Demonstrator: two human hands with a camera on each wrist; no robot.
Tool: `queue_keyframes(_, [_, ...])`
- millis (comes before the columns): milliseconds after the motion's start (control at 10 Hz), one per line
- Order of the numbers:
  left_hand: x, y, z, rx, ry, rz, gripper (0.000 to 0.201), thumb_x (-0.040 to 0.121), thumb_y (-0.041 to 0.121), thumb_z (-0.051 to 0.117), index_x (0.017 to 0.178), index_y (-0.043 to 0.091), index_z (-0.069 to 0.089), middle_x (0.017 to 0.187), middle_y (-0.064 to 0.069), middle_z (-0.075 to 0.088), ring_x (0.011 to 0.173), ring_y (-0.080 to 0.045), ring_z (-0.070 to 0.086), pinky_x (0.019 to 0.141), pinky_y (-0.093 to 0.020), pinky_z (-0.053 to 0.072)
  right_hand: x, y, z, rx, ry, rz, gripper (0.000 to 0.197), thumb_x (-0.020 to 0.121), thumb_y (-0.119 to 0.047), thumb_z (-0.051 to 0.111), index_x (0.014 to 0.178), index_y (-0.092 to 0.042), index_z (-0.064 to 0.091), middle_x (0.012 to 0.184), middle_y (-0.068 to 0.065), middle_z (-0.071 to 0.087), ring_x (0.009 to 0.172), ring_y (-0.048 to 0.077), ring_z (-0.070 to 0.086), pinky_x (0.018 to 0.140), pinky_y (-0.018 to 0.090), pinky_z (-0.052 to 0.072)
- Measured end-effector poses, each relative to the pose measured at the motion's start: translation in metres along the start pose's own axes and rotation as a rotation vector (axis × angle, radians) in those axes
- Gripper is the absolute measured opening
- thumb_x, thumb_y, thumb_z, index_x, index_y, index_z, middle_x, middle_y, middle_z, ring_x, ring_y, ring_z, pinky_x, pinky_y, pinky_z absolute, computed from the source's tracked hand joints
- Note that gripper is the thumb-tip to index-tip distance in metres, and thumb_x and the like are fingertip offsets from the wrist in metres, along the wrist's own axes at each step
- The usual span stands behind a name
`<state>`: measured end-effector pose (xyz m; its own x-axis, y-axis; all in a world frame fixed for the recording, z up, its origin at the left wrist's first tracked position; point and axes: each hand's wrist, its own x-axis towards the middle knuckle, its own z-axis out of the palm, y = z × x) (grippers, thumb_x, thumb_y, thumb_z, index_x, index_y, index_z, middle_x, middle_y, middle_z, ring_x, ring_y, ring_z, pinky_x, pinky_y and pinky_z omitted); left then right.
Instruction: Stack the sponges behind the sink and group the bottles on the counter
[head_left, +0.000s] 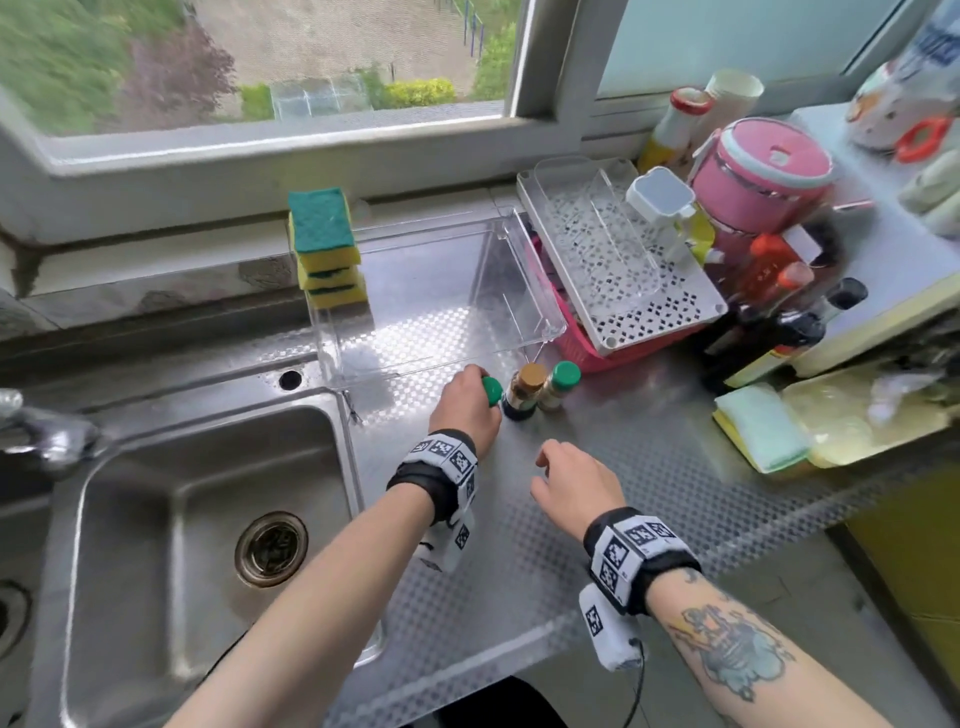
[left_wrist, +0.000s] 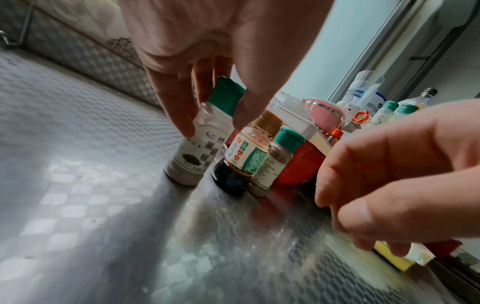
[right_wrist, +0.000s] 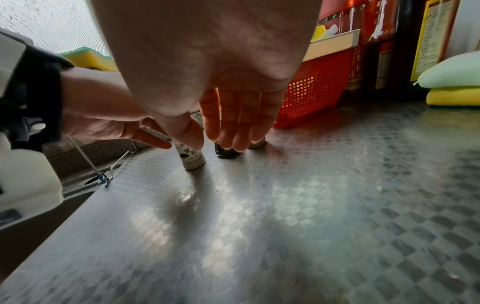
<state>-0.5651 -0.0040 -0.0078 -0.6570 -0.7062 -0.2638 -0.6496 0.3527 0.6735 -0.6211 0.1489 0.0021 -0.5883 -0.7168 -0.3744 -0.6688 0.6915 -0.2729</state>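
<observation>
Sponges (head_left: 326, 244) sit piled up yellow-and-green behind the sink (head_left: 208, 519), right against the clear plastic bin (head_left: 441, 291). Left hand (head_left: 465, 410) pinches the green-capped pepper bottle (left_wrist: 200, 142), standing it on the steel counter (head_left: 597, 519) just beside the brown-capped bottle (head_left: 523, 392) with dark liquid and another green-capped shaker (head_left: 558, 385). Right hand (head_left: 576, 486) hovers nearby, fingers loose, holding nothing.

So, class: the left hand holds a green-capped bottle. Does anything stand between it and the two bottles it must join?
Nothing visible does. The left hand holds the white bottle upright on the counter, just left of the brown-capped bottle and small green-capped bottle; only a narrow bare gap separates them.
</observation>
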Motion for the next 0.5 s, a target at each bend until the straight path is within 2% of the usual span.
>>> queue_keyframes(200, [0.003, 0.008, 0.009, -0.013, 0.018, -0.021, 0.036, 0.081, 0.009, 0.060, 0.115, 0.009, 0.050, 0.114, -0.014, 0.060, 0.103, -0.033, 0.058, 0.089, -0.041, 0.049, 0.004, 0.007, -0.003, 0.014, 0.006, -0.035, 0.021, 0.084, -0.025, 0.051, 0.103, -0.019, 0.053, 0.104, 0.003, 0.061, 0.093, 0.027, 0.058, 0.073, 0.036, 0.046])
queue_keyframes(400, [-0.003, 0.012, 0.005, -0.034, -0.015, -0.059, 0.052, 0.083, 0.010, 0.060, 0.132, 0.008, 0.040, 0.126, -0.015, 0.058, 0.113, -0.032, 0.057, 0.094, -0.039, 0.048, 0.004, 0.004, -0.005, 0.027, -0.010, -0.058, 0.021, 0.083, -0.025, 0.051, 0.104, -0.020, 0.053, 0.105, 0.002, 0.061, 0.095, 0.027, 0.058, 0.073, 0.036, 0.045])
queue_keyframes(500, [-0.010, 0.004, 0.002, -0.037, -0.003, -0.060, 0.058, 0.084, 0.015, 0.062, 0.136, 0.009, 0.037, 0.134, -0.013, 0.053, 0.122, -0.029, 0.052, 0.099, -0.038, 0.044, 0.004, 0.004, -0.004, 0.049, 0.014, -0.062, 0.021, 0.083, -0.026, 0.051, 0.103, -0.020, 0.053, 0.105, 0.002, 0.061, 0.095, 0.026, 0.058, 0.074, 0.035, 0.045])
